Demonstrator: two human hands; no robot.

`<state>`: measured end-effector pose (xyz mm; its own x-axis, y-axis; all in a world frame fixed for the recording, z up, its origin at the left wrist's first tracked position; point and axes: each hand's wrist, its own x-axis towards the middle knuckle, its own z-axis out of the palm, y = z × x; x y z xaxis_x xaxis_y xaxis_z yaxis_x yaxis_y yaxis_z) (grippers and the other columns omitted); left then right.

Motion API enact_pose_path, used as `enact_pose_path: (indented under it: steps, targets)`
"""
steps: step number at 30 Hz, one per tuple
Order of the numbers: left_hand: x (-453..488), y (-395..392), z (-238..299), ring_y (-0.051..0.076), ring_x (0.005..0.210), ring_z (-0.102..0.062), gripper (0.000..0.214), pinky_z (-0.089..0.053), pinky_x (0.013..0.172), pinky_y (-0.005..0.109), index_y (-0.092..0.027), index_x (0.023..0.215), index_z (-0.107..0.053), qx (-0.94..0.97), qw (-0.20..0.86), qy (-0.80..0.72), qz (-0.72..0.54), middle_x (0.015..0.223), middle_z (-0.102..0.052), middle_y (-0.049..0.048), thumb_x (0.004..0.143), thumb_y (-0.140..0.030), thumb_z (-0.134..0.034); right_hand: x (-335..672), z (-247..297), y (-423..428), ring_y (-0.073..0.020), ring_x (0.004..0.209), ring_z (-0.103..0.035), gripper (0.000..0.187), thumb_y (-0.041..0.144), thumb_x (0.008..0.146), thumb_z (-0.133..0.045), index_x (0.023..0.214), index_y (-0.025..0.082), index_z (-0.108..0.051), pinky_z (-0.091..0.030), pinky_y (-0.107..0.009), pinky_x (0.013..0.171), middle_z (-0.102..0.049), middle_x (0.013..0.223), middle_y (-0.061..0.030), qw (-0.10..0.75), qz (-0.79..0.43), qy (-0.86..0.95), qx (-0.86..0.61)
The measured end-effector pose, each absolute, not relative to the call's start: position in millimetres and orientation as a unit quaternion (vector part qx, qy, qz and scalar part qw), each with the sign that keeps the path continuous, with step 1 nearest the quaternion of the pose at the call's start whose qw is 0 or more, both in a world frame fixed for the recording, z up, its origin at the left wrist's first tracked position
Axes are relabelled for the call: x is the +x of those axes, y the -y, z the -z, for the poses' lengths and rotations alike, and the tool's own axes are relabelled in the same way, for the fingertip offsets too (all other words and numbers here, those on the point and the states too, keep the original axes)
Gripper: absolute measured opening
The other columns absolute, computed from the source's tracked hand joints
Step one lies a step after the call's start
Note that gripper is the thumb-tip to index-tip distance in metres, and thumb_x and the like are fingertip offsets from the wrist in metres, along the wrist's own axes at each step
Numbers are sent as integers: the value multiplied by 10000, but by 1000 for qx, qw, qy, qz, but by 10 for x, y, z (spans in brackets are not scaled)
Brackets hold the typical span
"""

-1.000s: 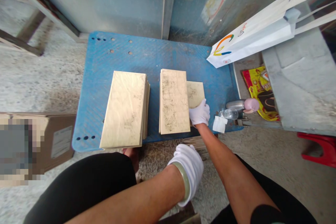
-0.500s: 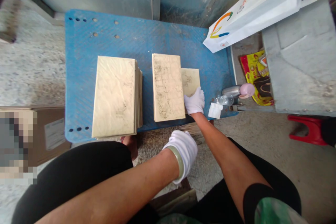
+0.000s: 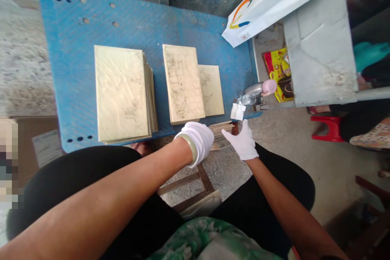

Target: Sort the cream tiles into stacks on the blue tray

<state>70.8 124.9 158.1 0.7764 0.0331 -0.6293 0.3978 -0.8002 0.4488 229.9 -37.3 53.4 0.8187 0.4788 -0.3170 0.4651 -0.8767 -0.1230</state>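
Observation:
On a blue table (image 3: 76,34) lies a tall stack of cream rectangular sheets (image 3: 120,93) at the left. Beside it sits a smaller stack of smudged cream sheets (image 3: 184,85), and a single-looking cream sheet (image 3: 211,89) shows at its right. My left hand (image 3: 198,140), in a white glove, hangs at the table's front edge just below the middle stack; its fingers are hidden. My white-gloved right hand (image 3: 243,141) is off the front edge, thumb and fingers apart, holding nothing. Between my hands, edges of more stacked thin sheets (image 3: 222,132) show below tabletop height.
A white paper bag (image 3: 262,8) stands at the back right. Near the right edge lie a steel flask with a pink lid (image 3: 258,88), a clear bottle (image 3: 247,99) and a white tissue (image 3: 237,111). Beyond are a grey metal surface (image 3: 319,48) and a red stool (image 3: 327,128).
My right hand has come off the right-hand sheet, back over the front edge, with its fingers spread. My left hand has moved up closer to the table edge. The camera view has shifted.

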Motion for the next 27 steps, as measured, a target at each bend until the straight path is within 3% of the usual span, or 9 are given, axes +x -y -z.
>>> enact_pose_path:
  steps: [3,8,13,19,27]
  targets:
    - [715,-1251,-1603,343,903,-665,289,-543,748,451,-58,1013,-680,897,291,-110,315,975,-689,220,756,-160,-597,2169,-484,654,-378,1344,-311,1265,721,554,-674,1484,47,-143,-318,-451,1064,-278,1473,-255,-27,-186,254,-949]
    - [701,-1256,-1659,317,897,-667,279,-534,774,423,-48,1003,-681,901,283,-112,310,937,-696,221,791,-174,-548,1986,-292,878,-402,1313,-334,1350,736,502,-687,1483,43,-70,-349,-472,1020,-240,1448,-279,-62,-195,251,-946]
    - [660,-1242,-1622,341,873,-675,273,-537,729,440,-46,980,-694,910,281,-95,291,904,-697,223,780,-144,-537,1917,-119,932,-414,1277,-362,1337,705,480,-719,1480,102,-68,-388,-495,955,-246,1423,-263,-46,-176,272,-945]
    - [662,-1199,-1550,371,876,-669,285,-537,716,473,-41,984,-700,911,286,-86,284,919,-693,243,753,-151,-575,1880,25,941,-405,1286,-361,1293,637,520,-734,1473,99,-46,-394,-480,967,-218,1447,-272,-15,-132,275,-952]
    - [712,-1136,-1479,382,873,-670,266,-537,712,489,-49,940,-711,907,295,-90,287,913,-698,229,711,-156,-628,1866,-69,912,-377,1245,-419,1224,546,536,-759,1472,106,-105,-414,-471,952,-338,1394,-246,11,-143,277,-950]
